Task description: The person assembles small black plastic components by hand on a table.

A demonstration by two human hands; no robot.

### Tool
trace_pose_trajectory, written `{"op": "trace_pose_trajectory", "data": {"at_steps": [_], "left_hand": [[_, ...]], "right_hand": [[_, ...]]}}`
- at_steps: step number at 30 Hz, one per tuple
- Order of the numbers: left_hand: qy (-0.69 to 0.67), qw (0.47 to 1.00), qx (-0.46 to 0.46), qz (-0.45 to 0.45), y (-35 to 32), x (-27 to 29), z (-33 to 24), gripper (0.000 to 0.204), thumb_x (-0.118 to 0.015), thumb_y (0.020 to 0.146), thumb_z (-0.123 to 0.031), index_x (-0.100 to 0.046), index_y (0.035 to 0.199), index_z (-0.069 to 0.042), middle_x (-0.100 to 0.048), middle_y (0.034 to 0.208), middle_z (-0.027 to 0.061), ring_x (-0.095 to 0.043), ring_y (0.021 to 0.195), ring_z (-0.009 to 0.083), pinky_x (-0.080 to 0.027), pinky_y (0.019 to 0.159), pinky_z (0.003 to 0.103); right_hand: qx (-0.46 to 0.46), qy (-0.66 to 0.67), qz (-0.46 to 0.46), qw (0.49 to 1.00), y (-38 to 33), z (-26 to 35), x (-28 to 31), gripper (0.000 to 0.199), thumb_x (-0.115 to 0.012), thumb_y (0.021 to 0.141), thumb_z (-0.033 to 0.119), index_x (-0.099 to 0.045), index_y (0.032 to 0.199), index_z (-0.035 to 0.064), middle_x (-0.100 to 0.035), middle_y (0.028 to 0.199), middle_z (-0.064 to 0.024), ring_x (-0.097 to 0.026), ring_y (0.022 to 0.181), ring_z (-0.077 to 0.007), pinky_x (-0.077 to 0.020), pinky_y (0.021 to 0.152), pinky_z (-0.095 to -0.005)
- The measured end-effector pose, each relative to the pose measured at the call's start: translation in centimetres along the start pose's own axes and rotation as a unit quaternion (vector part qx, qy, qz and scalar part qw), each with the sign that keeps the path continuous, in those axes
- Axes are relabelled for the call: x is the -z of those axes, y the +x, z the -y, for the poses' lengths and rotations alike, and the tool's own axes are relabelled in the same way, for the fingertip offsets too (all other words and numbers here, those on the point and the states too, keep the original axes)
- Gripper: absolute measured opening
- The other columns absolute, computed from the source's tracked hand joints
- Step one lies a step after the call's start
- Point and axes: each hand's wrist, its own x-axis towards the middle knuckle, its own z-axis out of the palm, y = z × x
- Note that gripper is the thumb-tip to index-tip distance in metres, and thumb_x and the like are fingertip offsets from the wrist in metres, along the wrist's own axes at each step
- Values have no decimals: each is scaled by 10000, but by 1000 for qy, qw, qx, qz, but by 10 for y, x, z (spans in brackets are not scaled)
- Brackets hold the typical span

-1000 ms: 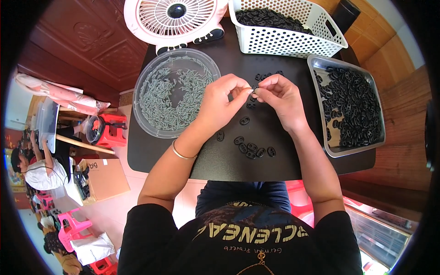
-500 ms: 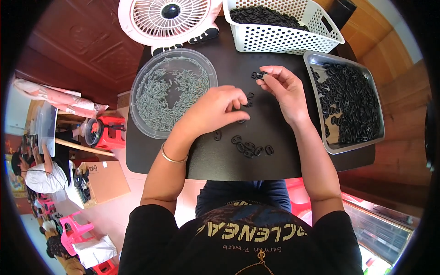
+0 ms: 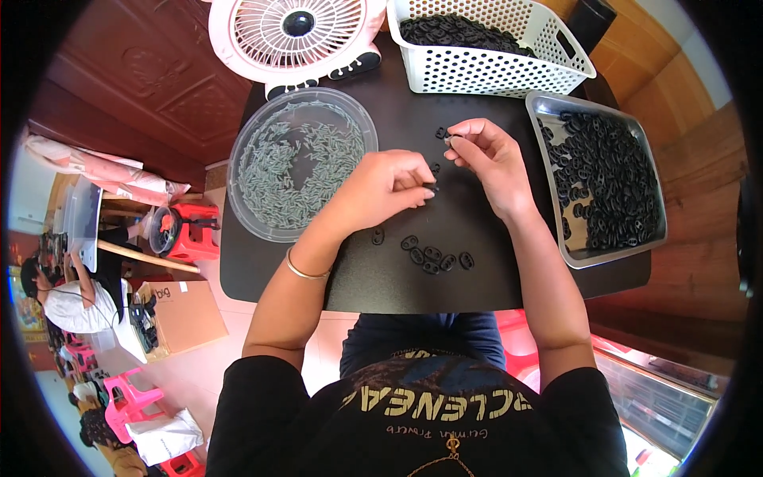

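My left hand (image 3: 389, 191) is over the middle of the dark table, its thumb and fingertips pinched on a small black piece that is mostly hidden. My right hand (image 3: 489, 159) is a little farther and to the right, thumb and forefinger closed on a small black oval piece (image 3: 454, 138). Another black piece (image 3: 442, 133) shows just beyond those fingertips; whether it is held too, I cannot tell. Nearer me lie several black oval two-hole pieces (image 3: 431, 254), with one lone oval piece (image 3: 378, 235) by my left wrist.
On the left stands a round clear tub (image 3: 238, 203) of small grey-green slim pieces. At right is a metal tray (image 3: 592, 258) of black two-hole pieces. A white perforated basket (image 3: 493, 78) of black parts and a pink fan (image 3: 298, 24) stand at the back. People sit farther left.
My left thumb and fingertips have come together on a black piece. My right hand has shifted only slightly, still pinching its piece.
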Motion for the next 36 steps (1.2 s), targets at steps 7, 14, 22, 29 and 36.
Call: {"op": "trace_pose_trajectory", "data": {"at_steps": [7, 14, 22, 29, 36], "left_hand": [[-131, 987, 64, -75, 3, 2, 0, 107, -586, 794, 10, -581, 901, 15, -631, 747, 65, -611, 634, 99, -504, 584, 203], [-279, 955, 67, -73, 5, 0, 0, 156, -591, 794, 2, -575, 943, 49, -634, 816, 110, -637, 694, 159, -531, 632, 236], [-326, 938, 90, -78, 5, 2, -6, 244, -600, 785, 6, -564, 1011, 92, -627, 895, 141, -633, 793, 184, -522, 732, 249], [-359, 928, 71, -76, 6, 2, -1, 278, -596, 782, 12, -544, 1045, 86, -615, 938, 149, -627, 825, 192, -521, 751, 259], [-390, 912, 41, -118, 9, 2, 7, 179, -596, 779, 38, -526, 942, 19, -603, 859, 114, -618, 805, 175, -531, 760, 297]], "right_hand": [[-20, 6, 78, 997, -4, 4, 0, 116, -564, 821, 62, -573, 933, 36, -580, 835, -11, -545, 720, -68, -427, 641, -191], [-23, 9, 122, 992, -4, 4, -1, 121, -584, 811, 67, -579, 925, 28, -593, 849, -11, -547, 757, -57, -434, 663, -205], [32, -17, 106, 994, -5, 2, -3, 101, -569, 808, 1, -574, 908, 11, -594, 847, -10, -562, 770, -54, -453, 700, -207], [63, -27, 80, 995, -6, -1, -7, 105, -571, 804, -25, -574, 907, -3, -607, 837, -32, -584, 748, -71, -476, 674, -199], [38, -13, 44, 998, -6, 3, -7, 131, -579, 807, -7, -581, 938, -10, -612, 854, -47, -587, 767, -86, -487, 697, -216]]}}
